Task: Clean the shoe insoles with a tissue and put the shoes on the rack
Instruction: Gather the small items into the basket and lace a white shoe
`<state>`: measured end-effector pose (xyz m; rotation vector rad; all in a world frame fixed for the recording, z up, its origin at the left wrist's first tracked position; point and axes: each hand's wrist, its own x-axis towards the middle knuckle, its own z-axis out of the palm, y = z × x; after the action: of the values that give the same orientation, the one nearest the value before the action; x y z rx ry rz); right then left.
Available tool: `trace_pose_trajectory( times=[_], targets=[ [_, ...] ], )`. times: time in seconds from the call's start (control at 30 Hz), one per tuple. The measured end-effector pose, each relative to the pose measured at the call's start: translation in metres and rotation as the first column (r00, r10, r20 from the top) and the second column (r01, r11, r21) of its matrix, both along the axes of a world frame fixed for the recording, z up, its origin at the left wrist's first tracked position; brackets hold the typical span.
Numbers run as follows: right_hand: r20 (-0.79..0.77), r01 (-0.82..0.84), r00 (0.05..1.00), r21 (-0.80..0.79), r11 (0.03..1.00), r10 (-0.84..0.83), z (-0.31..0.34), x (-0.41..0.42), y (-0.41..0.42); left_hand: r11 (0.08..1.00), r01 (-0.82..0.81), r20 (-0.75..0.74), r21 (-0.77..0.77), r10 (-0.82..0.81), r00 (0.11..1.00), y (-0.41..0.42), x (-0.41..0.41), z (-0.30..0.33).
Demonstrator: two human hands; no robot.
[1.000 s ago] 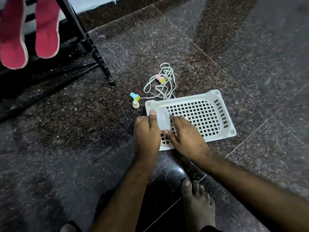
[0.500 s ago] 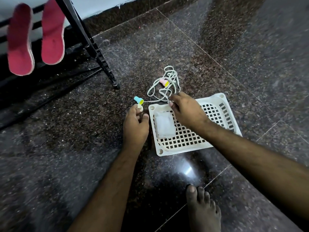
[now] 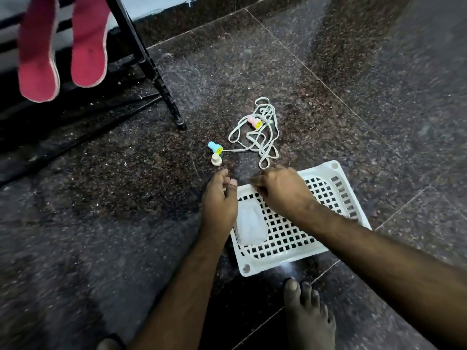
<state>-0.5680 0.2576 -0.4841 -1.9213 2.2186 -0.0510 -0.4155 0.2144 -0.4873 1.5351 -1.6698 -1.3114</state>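
Note:
Two pink insoles (image 3: 38, 59) hang side by side on the black shoe rack (image 3: 149, 64) at the top left. A folded white tissue (image 3: 250, 226) lies in the left part of the white slotted tray (image 3: 341, 198) on the floor. My right hand (image 3: 280, 193) is knuckles up on the tray's far rim, its fingers curled down over that edge. My left hand (image 3: 219, 203) is at the tray's far left corner with loosely curled fingers and the thumb by the rim. That corner is hidden under it, so I cannot see whether it holds anything.
A tangled white shoelace (image 3: 260, 137) lies just beyond the tray, with a pink stamp toy (image 3: 254, 121) in it. A blue one (image 3: 214, 147) and a cream one (image 3: 216, 159) lie to its left. A bare foot (image 3: 308, 314) stands near the tray's front edge. The floor is dark polished granite.
The tissue was let go into the tray. Both hands moved to the tray's far edge, and the tray has slid nearer to me, away from the lace.

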Motion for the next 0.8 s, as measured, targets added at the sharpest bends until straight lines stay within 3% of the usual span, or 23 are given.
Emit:
trace_pose_trajectory(
  times=[0.2, 0.43, 0.57, 0.67, 0.8],
  targets=[
    [-0.017, 0.004, 1.0, 0.04, 0.999, -0.003, -0.002, 0.001, -0.006, 1.0, 0.018, 0.029, 0.022, -0.018, 0.999, -0.007, 0.015, -0.016],
    [0.0, 0.002, 1.0, 0.071, 0.997, -0.002, 0.013, 0.004, -0.022, 0.996, -0.092, 0.032, 0.002, 0.092, 0.995, -0.019, 0.012, -0.01],
    [0.082, 0.022, 0.996, 0.001, 1.0, -0.022, 0.019, 0.001, -0.05, 0.989, -0.145, 0.009, -0.008, 0.146, 0.989, -0.036, 0.009, -0.008],
    [0.161, -0.018, 0.987, -0.029, 0.999, 0.022, 0.009, 0.002, -0.083, 0.984, -0.177, 0.097, 0.0, 0.176, 0.98, -0.053, 0.005, -0.018],
    [0.152, -0.17, 0.975, 0.023, 0.985, 0.164, -0.003, 0.011, -0.119, 0.995, -0.021, 0.201, -0.093, 0.04, 0.979, -0.069, 0.003, -0.024]
  ],
)
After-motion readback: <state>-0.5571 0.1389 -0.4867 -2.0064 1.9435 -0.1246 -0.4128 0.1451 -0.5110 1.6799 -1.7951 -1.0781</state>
